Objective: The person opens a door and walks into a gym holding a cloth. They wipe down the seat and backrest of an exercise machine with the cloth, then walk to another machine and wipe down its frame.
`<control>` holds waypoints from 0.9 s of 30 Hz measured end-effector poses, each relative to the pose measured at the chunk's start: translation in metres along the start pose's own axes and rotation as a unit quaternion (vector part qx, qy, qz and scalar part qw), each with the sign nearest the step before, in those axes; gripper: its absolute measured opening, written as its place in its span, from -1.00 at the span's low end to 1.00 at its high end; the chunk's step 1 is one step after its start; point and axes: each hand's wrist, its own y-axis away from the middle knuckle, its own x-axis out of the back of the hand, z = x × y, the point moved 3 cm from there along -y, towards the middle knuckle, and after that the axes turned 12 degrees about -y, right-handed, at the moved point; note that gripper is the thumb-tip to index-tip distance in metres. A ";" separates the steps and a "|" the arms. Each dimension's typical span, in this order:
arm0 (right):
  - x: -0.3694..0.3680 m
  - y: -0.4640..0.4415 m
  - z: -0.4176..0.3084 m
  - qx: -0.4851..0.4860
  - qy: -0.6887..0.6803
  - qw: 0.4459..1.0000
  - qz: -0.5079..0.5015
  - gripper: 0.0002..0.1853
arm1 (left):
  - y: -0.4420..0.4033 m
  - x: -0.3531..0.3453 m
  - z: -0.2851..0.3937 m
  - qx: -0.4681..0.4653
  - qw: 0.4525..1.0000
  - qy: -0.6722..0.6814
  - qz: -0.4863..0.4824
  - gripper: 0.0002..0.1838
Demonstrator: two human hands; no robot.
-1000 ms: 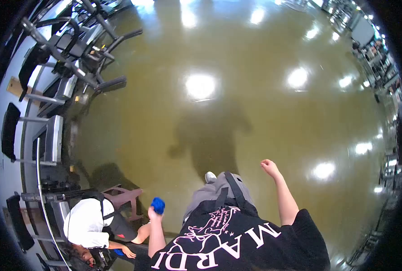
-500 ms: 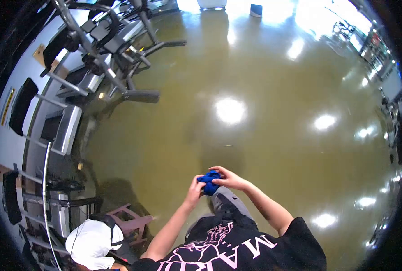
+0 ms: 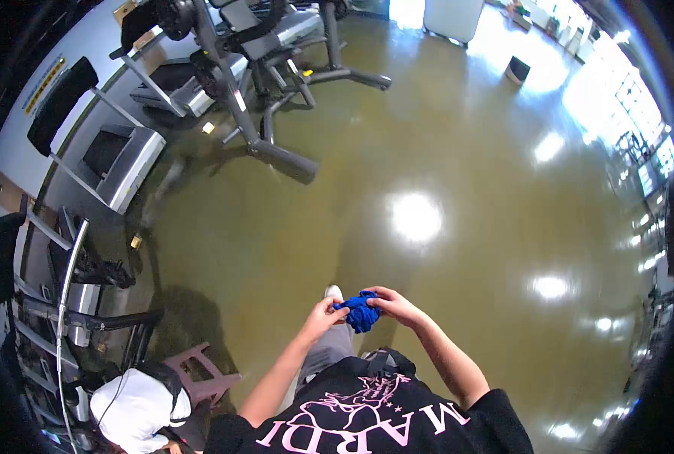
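Note:
A crumpled blue cloth (image 3: 362,314) is bunched up in front of my body, held between both hands. My left hand (image 3: 324,316) pinches its left edge with thumb and fingers. On the opposite side, my right hand (image 3: 394,304) grips the upper right part of the cloth. Its folds hide some of my fingertips. Below it show a grey trouser leg and a white shoe (image 3: 334,292).
Exercise machines (image 3: 254,91) and treadmills (image 3: 129,163) line the left side. Close by at lower left are a person in a white top (image 3: 136,408) and a brownish plastic stool (image 3: 204,374). A dark bin (image 3: 517,70) stands far off on the shiny green floor (image 3: 314,227).
My view has turned, so the machines appear further right and lower. A white shoe has come forward under my hands. Both hands still hold the cloth, now a little further apart.

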 end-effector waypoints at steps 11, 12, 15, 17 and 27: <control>0.058 -0.164 -0.138 -0.103 -0.242 0.965 -0.007 -0.60 | -0.174 0.101 0.143 -0.040 0.997 -0.053 -0.040 -0.84; 0.070 -0.179 -0.147 -0.124 -0.252 0.960 0.001 -0.60 | -0.192 0.103 0.153 -0.055 0.995 -0.077 -0.036 -0.84; 0.112 -0.224 -0.179 -0.139 -0.266 0.954 0.007 -0.58 | -0.250 0.113 0.180 -0.059 0.996 -0.060 -0.033 -0.84; 0.135 -0.248 -0.221 -0.136 -0.279 0.951 0.005 -0.55 | -0.291 0.119 0.197 -0.058 0.996 -0.068 -0.023 -0.83; 0.275 -0.360 -0.411 -0.128 -0.147 0.963 -0.185 -0.27 | -0.492 0.115 0.298 0.002 0.992 0.126 -0.010 -0.85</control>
